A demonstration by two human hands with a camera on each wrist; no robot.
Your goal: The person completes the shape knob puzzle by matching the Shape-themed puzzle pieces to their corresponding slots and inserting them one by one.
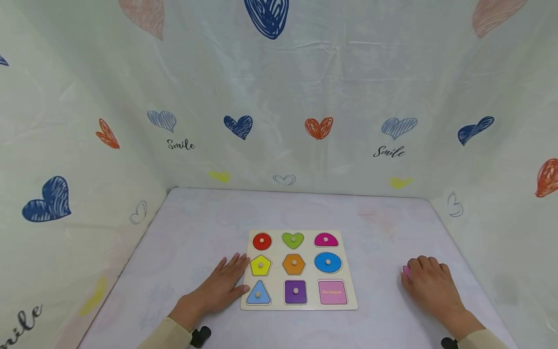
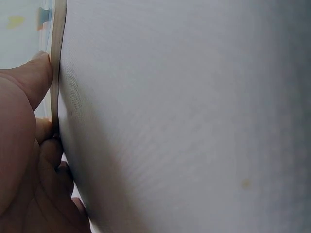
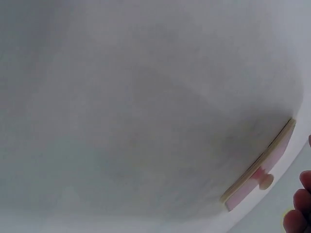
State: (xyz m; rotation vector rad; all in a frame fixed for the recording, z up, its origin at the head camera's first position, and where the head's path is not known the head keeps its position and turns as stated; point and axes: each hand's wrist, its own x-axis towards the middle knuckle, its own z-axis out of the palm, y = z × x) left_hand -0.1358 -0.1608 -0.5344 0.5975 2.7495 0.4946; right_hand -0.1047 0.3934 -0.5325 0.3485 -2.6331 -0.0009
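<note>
A pale wooden shape puzzle board [image 1: 276, 306] lies flat on the table, holding several coloured knobbed pieces. Its pink lower-right recess [image 1: 333, 296] shows the word "Rectangular". My left hand [image 1: 220, 288] rests at the board's left side, fingers extended; in the left wrist view the thumb [image 2: 36, 75] touches the board's edge. Far to the right, my right hand [image 1: 431, 286] hovers over a pink rectangular puzzle piece [image 1: 407, 271], mostly hidden beneath it. In the right wrist view the piece's round knob [image 3: 266, 182] shows, with loosely bent fingertips [image 3: 302, 199] apart from it.
The whitish table [image 1: 209, 218] is enclosed at the back and sides by a pale curtain [image 1: 279, 92] printed with hearts and "Smile". A purple square piece [image 1: 295, 296] sits left of the pink recess, and a blue oval piece [image 1: 328, 266] above it.
</note>
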